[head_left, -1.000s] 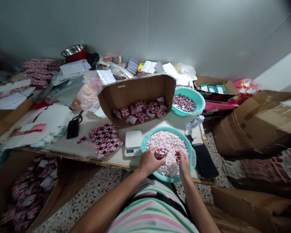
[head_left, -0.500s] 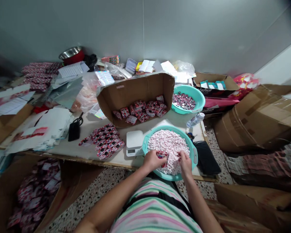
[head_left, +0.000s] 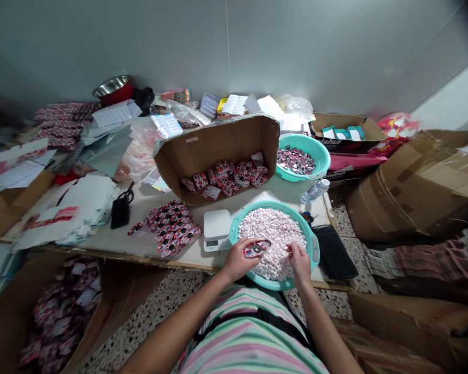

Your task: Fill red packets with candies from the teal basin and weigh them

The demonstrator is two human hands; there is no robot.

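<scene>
My left hand [head_left: 237, 261] is closed around a small red printed packet [head_left: 256, 249], held over the left part of a turquoise basin [head_left: 315, 248]. The packet's mouth faces up as an oval with a dark inside. Small pale pink and white pellets [head_left: 271, 226] that look like candies fill the basin. My right hand [head_left: 299, 261] is low over the pellets at the basin's right side, its fingers pinched together. What those fingertips hold, if anything, is too small to make out.
Left of the basin are a white scale [head_left: 217, 228] and a group of similar packets [head_left: 171, 228]. Behind stands a cardboard box [head_left: 218, 140] with packets inside. A second basin [head_left: 322, 156] holds small round pieces; a bottle [head_left: 315, 191] and a black pouch [head_left: 333, 252] are at right.
The packet in my left hand has tipped, so its mouth now shows as an oval instead of its printed face. My right hand stays over the pellets, almost unmoved.
</scene>
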